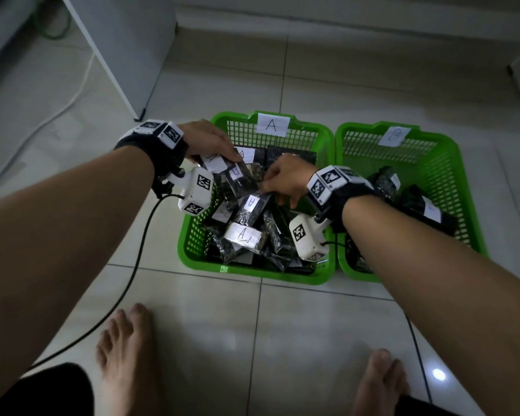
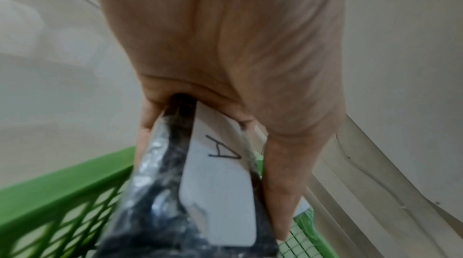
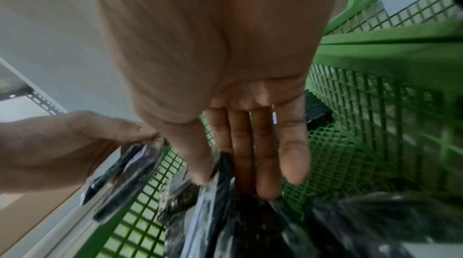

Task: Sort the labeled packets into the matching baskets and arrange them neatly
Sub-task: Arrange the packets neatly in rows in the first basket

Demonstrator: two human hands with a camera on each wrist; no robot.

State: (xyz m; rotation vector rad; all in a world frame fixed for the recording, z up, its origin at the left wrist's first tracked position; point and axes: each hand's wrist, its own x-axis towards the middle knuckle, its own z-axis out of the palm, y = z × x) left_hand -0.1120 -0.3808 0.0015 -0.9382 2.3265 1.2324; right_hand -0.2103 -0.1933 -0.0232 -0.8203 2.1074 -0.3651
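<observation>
Two green baskets stand side by side on the tiled floor: basket A (image 1: 252, 270), full of black packets with white "A" labels, and basket B (image 1: 451, 142), holding a few packets (image 1: 427, 210). My left hand (image 1: 228, 156) hovers over basket A's left side and grips a packet labelled A (image 1: 215, 162) (image 2: 218, 183) between thumb and fingers. My right hand (image 1: 267, 187) (image 3: 225, 179) reaches into the pile in basket A. Its thumb and nearly straight fingers pinch the top edge of a black packet (image 3: 220, 199).
A white cabinet (image 1: 117, 55) stands at the back left with a white cord (image 1: 57, 112) on the floor beside it. Black wrist-camera cables (image 1: 138, 250) trail toward me. My bare feet (image 1: 126, 349) rest on the tiles in front of the baskets.
</observation>
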